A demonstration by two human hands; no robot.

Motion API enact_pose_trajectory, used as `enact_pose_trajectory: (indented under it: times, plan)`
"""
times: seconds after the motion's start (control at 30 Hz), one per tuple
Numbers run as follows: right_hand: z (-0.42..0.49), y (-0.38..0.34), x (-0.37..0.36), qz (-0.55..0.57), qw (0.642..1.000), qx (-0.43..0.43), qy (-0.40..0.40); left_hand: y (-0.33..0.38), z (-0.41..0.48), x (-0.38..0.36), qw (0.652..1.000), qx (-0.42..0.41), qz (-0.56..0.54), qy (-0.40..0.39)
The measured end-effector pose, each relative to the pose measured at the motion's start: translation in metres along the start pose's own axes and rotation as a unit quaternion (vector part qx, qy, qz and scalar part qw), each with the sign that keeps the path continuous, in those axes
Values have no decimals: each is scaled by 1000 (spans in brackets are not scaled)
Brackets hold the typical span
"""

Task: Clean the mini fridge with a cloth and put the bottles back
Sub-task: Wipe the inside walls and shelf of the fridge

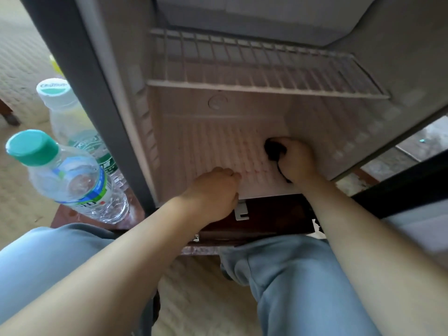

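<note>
The mini fridge (pixel 116 69) stands open, and the person looks down into it. Inside the fridge, up near the top, there is a white wire shelf (pixel 254 69) with nothing on it. Below the shelf is the fridge floor (pixel 206 141), which has many little ridges. The right hand (pixel 297 158) is inside the fridge, on the right part of that floor. Its fingers are curled tight around a dark cloth (pixel 275 149), and the cloth is pressed onto the ridges. A bit of the cloth hangs out under the hand. The left hand (pixel 213 192) is at the front edge of the fridge floor, near the middle. Its fingers are bent, but I cannot tell if they hold the edge or just rest on it. Two water bottles stand outside the fridge, just to its left. The bottle with the green cap (pixel 70 175) is at the fridge's front corner. The bottle with the white cap (pixel 65 112) is behind it, farther back along the fridge's left side. Both bottles are upright and both caps are on. The fridge and the bottles sit on a dark red wooden stand (pixel 266 214). The person's legs in blue trousers (pixel 303 287) are in front of the fridge, above a pale carpet (pixel 21 57).
</note>
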State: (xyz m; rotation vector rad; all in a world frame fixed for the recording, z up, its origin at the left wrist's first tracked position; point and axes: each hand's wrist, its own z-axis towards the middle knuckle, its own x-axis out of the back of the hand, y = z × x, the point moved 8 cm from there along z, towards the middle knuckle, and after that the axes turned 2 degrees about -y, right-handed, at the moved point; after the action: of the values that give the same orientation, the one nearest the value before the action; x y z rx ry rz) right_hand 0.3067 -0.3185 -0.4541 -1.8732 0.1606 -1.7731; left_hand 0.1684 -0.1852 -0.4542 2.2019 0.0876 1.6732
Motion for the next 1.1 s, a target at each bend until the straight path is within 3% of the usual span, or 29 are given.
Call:
enact_pose_trajectory:
  times: [0.27,0.57,0.83,1.1]
  plan:
    - [-83,9,-3,-33,999,20,2,14,-5,-2,1000,-3,-3,3]
    - [35,-12,-15,26,999,17,17,-4,1,1,998,33,-33,29]
    - [72,-18,-19,-97,990,24,95,3,4,13,997,16,-33,64]
    - [-48,-9,-2,-52,998,31,-15,1,-7,5,1000,25,-12,14]
